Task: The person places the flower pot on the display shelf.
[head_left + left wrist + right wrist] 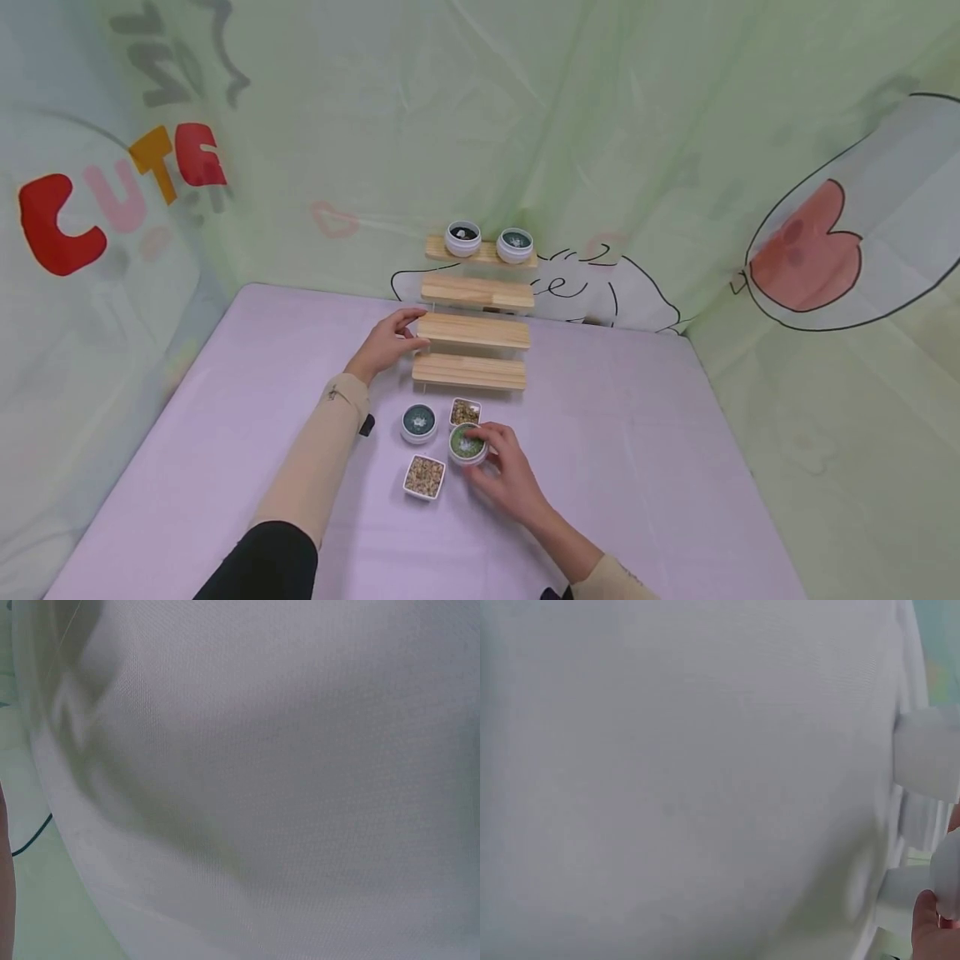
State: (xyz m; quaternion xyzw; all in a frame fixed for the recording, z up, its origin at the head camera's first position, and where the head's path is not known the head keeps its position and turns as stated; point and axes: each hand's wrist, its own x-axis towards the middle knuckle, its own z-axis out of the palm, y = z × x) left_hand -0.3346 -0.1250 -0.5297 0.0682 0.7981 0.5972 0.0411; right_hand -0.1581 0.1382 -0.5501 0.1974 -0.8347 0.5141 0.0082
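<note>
A wooden step shelf (474,330) with several tiers stands at the back of the table. My left hand (386,342) holds the left end of its second-lowest tier, thumb in front and fingers behind. In front of the shelf, my right hand (510,473) grips a round white bowl (467,443) with green contents by its right side. Fingers and thumb of that hand also show against the white bowl (946,874) in the right wrist view. Close by are a round bowl with dark teal contents (418,423) and two square dishes of speckled bits (424,477) (465,411).
Two round white bowls (462,238) (515,245) sit side by side on the top tier. A lilac cloth (615,450) covers the table. Pale green printed sheets (390,125) hang behind and at both sides. The left wrist view shows mostly cloth (300,787).
</note>
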